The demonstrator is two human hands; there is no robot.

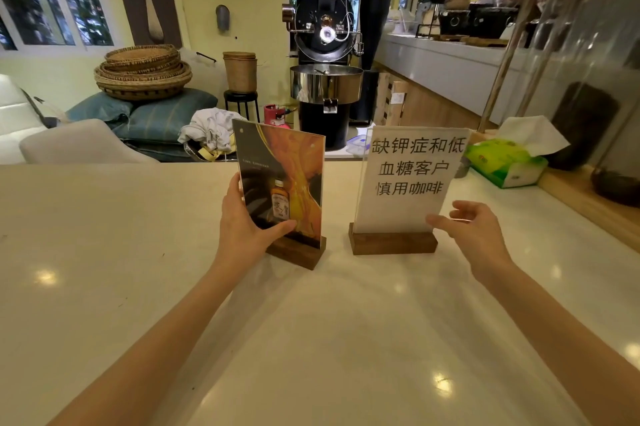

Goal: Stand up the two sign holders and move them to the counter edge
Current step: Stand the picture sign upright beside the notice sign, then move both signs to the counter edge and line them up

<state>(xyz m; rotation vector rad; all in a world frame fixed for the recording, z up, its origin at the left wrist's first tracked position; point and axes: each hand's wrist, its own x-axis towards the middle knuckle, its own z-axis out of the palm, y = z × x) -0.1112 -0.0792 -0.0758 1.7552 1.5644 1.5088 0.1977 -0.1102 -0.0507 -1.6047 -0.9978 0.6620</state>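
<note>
Two acrylic sign holders on dark wooden bases stand upright on the pale counter [138, 252]. The left sign holder [287, 169] shows an orange picture with a small bottle; my left hand [242, 221] grips its lower left edge, thumb across the front. The right sign holder [412, 176] carries a white sheet with black Chinese characters. My right hand [474, 228] is at its lower right corner, thumb touching the front of the sheet and fingers spread behind it. Both holders stand a little short of the counter's far edge.
A green tissue pack [502, 162] lies on the counter at the far right beside a wooden frame with a glass pane [588, 79]. Beyond the counter edge stand a black coffee roaster [325, 54], stacked woven baskets [143, 72] and cushions.
</note>
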